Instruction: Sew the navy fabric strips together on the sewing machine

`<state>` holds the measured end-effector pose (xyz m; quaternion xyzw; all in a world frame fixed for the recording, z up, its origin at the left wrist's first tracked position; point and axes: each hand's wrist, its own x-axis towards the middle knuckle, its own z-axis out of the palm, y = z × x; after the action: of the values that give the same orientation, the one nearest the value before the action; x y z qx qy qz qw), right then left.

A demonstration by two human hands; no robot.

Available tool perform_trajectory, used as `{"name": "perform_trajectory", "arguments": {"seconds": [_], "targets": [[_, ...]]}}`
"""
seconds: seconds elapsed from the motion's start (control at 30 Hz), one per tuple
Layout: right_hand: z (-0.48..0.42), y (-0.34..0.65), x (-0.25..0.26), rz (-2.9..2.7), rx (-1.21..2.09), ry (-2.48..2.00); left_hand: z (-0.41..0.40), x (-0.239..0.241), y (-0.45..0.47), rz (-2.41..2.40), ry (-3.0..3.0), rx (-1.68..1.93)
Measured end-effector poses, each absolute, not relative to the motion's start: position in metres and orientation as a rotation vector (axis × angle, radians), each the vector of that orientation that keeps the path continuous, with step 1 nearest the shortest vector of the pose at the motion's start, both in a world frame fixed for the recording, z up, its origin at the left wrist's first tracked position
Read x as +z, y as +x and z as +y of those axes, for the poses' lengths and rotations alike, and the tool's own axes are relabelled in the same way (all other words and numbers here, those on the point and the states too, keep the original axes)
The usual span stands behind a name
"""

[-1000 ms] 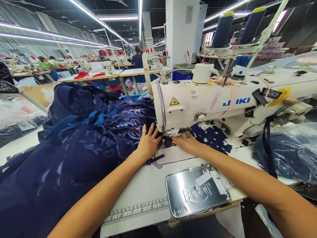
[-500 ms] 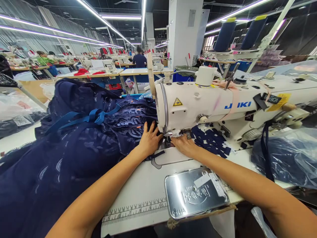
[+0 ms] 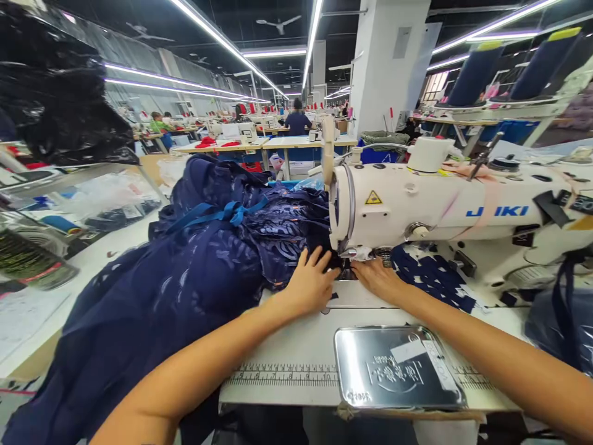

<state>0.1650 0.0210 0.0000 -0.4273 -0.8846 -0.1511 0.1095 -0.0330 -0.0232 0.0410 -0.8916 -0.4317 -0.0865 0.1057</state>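
Note:
My left hand (image 3: 311,283) lies with spread fingers on the dark navy garment (image 3: 204,259), just left of the needle area of the white sewing machine (image 3: 398,201). The garment has shiny curved patterns and is bunched, with a blue ribbon (image 3: 234,212) tied round it. My right hand (image 3: 377,278) is on the other side of the needle area, thumb and fingers drawn together close to the presser foot. What its fingertips pinch is too small and covered to make out. The needle itself is hidden under the machine head.
Navy fabric pieces (image 3: 430,275) lie under the machine arm. A shiny metal tin lid (image 3: 398,368) rests at the table's front edge, beside a printed ruler scale (image 3: 287,375). Black plastic (image 3: 60,93) hangs at upper left. Thread cones (image 3: 475,74) stand behind, and a person (image 3: 297,120) sits farther off.
The view has turned left, so everything sits farther right in the picture. Both hands stay by the needle area. The dark strip near my left wrist now shows only a small bit.

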Motion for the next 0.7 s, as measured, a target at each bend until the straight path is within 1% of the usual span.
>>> {"name": "perform_trajectory", "arguments": {"seconds": [0.07,0.17,0.27,0.37,0.5,0.63,0.7], "targets": [[0.016,0.171,0.004,-2.635,-0.438,-1.19,-0.048,0.05,-0.056,-1.177,-2.656,-0.362],[0.004,0.175,0.006,-2.604,-0.416,-1.011,-0.072,0.061,-0.099,-1.179,-2.477,-0.489],[-0.01,0.167,0.006,-2.567,-0.261,-0.87,-0.076,0.063,-0.124,-1.226,-2.358,-0.394],[-0.022,0.151,0.007,-2.569,-0.028,-0.842,-0.072,0.059,-0.121,-1.225,-2.394,-0.289],[-0.032,0.134,0.012,-2.517,0.197,-0.861,-0.068,0.051,-0.103,-1.088,-2.547,-0.248],[-0.049,0.12,0.02,-2.515,0.362,-0.739,-0.069,0.051,-0.099,-1.132,-2.495,-0.389],[-0.059,0.111,0.021,-2.558,0.504,-0.641,-0.073,0.057,-0.105,-1.106,-2.452,-0.492]]}}
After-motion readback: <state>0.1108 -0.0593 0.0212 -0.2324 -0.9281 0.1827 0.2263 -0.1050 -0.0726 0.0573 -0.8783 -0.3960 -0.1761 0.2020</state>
